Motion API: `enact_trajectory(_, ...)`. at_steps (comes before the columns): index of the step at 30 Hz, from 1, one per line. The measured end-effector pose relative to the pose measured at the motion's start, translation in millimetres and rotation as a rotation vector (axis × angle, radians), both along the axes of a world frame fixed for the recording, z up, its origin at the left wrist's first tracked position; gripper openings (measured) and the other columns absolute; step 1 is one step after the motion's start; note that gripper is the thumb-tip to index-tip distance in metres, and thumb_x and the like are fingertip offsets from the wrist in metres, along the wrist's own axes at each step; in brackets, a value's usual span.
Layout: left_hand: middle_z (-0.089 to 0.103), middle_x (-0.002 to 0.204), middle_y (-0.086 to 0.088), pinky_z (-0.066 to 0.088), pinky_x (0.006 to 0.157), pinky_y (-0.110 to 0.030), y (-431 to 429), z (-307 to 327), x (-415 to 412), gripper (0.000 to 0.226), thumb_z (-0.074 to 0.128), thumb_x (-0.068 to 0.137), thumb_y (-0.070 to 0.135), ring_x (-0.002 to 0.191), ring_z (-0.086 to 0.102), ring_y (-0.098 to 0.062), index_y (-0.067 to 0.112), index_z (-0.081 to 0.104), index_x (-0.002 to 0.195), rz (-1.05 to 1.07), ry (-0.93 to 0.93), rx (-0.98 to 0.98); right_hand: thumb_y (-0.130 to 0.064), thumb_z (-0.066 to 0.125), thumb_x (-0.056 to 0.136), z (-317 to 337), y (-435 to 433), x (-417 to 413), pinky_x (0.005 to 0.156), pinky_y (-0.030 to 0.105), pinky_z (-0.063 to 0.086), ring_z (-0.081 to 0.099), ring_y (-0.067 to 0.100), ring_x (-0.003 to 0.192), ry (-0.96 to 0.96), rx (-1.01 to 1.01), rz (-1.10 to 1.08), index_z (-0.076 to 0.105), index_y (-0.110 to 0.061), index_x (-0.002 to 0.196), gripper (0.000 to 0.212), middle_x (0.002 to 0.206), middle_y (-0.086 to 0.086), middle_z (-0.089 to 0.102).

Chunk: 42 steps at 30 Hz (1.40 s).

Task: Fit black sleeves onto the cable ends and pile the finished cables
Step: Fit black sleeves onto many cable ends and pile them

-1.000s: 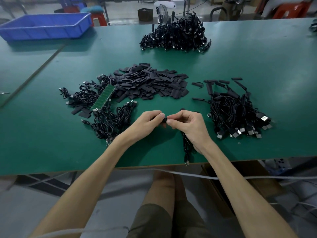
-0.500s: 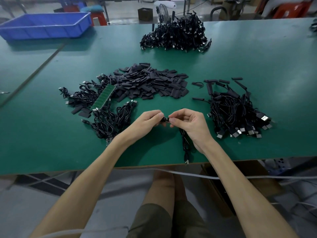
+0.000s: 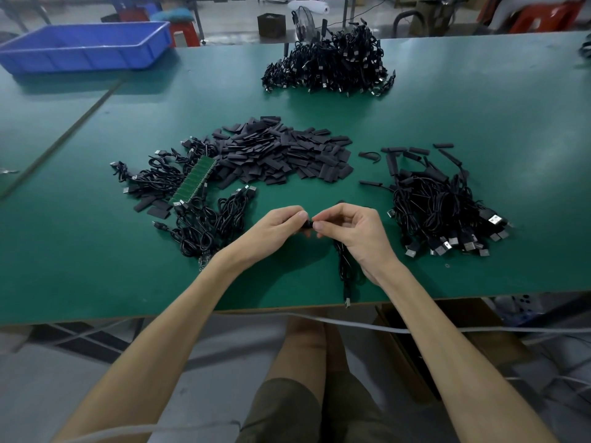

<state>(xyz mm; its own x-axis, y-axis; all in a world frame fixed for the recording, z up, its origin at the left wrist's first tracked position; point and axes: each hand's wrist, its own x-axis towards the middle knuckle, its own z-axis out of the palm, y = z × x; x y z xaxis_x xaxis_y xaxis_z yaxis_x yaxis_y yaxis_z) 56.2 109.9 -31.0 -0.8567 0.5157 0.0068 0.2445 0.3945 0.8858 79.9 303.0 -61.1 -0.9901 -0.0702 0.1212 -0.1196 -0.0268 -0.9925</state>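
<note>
Sleeve-fitting is the step in hand, as I judge it from the head view. My left grip (image 3: 275,228) and right grip (image 3: 355,231) meet fingertip to fingertip just above the table (image 3: 479,107), near its front edge. Between them sits a small black piece, which I take for a sleeve (image 3: 307,224) going onto a cable end. Both grips are pinched. Left thumb and forefinger nip the sleeve, and right thumb and forefinger nip the cable end, with the other right fingers curled over. My fingers hide most of the sleeve, so I cannot tell how far on it is. The cable (image 3: 347,270) drops from under my right palm and runs toward me, its other plug lying at the table edge.

To do this well, I should hold the cable stiff, close to its tip. The sleeve mouth should be open and in line with it. Then I push straight so the soft tube does not buckle or snag, and check that the end is covered.

Loose sleeves lie in a heap (image 3: 281,151) just beyond my grips. A left bundle (image 3: 208,225) and a right bundle (image 3: 444,215) of cables flank them, and a far pile (image 3: 329,68) sits well apart across the table. I cannot say for sure which of these takes finished cables.
</note>
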Motion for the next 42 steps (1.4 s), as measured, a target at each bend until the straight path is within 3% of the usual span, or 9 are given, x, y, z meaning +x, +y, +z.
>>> enact_trajectory(4,0.045,0.077,0.0,0.032,0.068,-0.029,-1.4,-0.4,-0.6,0.04,0.038,0.111,0.024,0.073,0.038,-0.013,-0.006,0.058,0.093,-0.016,0.02,-0.026,-0.006,0.085,0.081,0.1,-0.5,-0.4,0.076,0.02,0.056,0.073,0.015,0.074,0.005,0.02,0.005,0.082,-0.024,0.083,0.018,0.08,0.006,0.078)
enact_trajectory(8,0.047,0.085,-0.011,0.032,0.073,-0.034,-2.0,-0.1,-2.2,0.041,0.037,0.111,0.022,0.077,0.038,-0.021,-0.011,0.055,0.096,-0.038,0.017,-0.045,-0.006,0.085,0.081,0.1,-1.2,0.1,0.077,0.021,0.057,0.074,0.016,0.074,0.006,0.047,0.005,0.082,-0.024,0.083,0.018,0.08,0.006,0.078)
enact_trajectory(13,0.054,0.083,-0.001,0.035,0.074,-0.028,-0.5,1.0,-0.1,0.034,0.038,0.111,0.021,0.076,0.043,-0.011,0.009,0.06,0.088,-0.038,-0.013,0.019,-0.004,0.084,0.082,0.0,-1.9,-0.2,0.076,0.021,0.057,0.074,0.016,0.075,0.003,0.034,-0.014,0.081,-0.025,0.081,0.021,0.08,0.006,0.078)
enact_trajectory(19,0.056,0.075,0.011,0.036,0.066,-0.016,-0.5,1.2,-0.4,0.035,0.041,0.11,0.023,0.067,0.043,-0.002,0.014,0.066,0.088,-0.006,-0.02,0.051,-0.006,0.082,0.085,-1.6,-1.2,-2.4,0.076,0.02,0.056,0.072,0.015,0.073,0.011,0.02,-0.055,0.078,-0.015,0.089,0.012,0.077,0.005,0.077)
enact_trajectory(22,0.053,0.076,0.002,0.035,0.068,-0.025,-0.7,2.7,0.3,0.034,0.043,0.11,0.024,0.071,0.043,-0.008,0.011,0.066,0.088,-0.023,-0.01,0.038,-0.004,0.083,0.083,-1.2,-0.6,-2.2,0.076,0.021,0.057,0.073,0.016,0.073,0.007,0.009,-0.045,0.078,-0.017,0.087,0.015,0.079,0.006,0.078)
enact_trajectory(25,0.052,0.083,-0.011,0.033,0.072,-0.033,-1.6,3.6,0.3,0.036,0.043,0.109,0.022,0.075,0.04,-0.018,-0.004,0.062,0.093,-0.041,0.004,0.018,-0.004,0.084,0.082,-1.8,-1.3,-2.1,0.076,0.022,0.057,0.073,0.016,0.073,0.003,0.033,-0.018,0.079,-0.021,0.085,0.018,0.08,0.007,0.078)
enact_trajectory(34,0.045,0.084,-0.011,0.03,0.071,-0.034,-1.3,1.5,-0.8,0.038,0.039,0.11,0.019,0.076,0.035,-0.021,-0.013,0.051,0.092,-0.06,0.009,-0.03,-0.006,0.085,0.082,-3.7,-3.6,-1.7,0.076,0.026,0.058,0.073,0.018,0.074,0.015,0.068,0.006,0.08,-0.026,0.081,0.021,0.081,0.006,0.078)
enact_trajectory(38,0.049,0.075,0.0,0.035,0.066,-0.025,-1.4,-3.7,-2.9,0.036,0.042,0.11,0.024,0.069,0.041,-0.011,0.002,0.057,0.086,-0.006,-0.009,0.018,-0.008,0.083,0.085,-4.4,-3.6,-2.8,0.077,0.023,0.057,0.073,0.016,0.076,0.012,0.056,-0.045,0.079,-0.027,0.084,0.019,0.081,0.005,0.078)
enact_trajectory(42,0.063,0.071,0.0,0.042,0.062,-0.025,-4.3,-5.3,-11.4,0.03,0.057,0.103,0.031,0.064,0.054,-0.014,0.005,0.07,0.093,0.132,-0.061,0.149,-0.008,0.08,0.089,-6.3,-2.7,-4.1,0.08,0.023,0.056,0.073,0.014,0.077,0.022,0.025,-0.126,0.076,-0.018,0.091,0.012,0.081,-0.001,0.077)
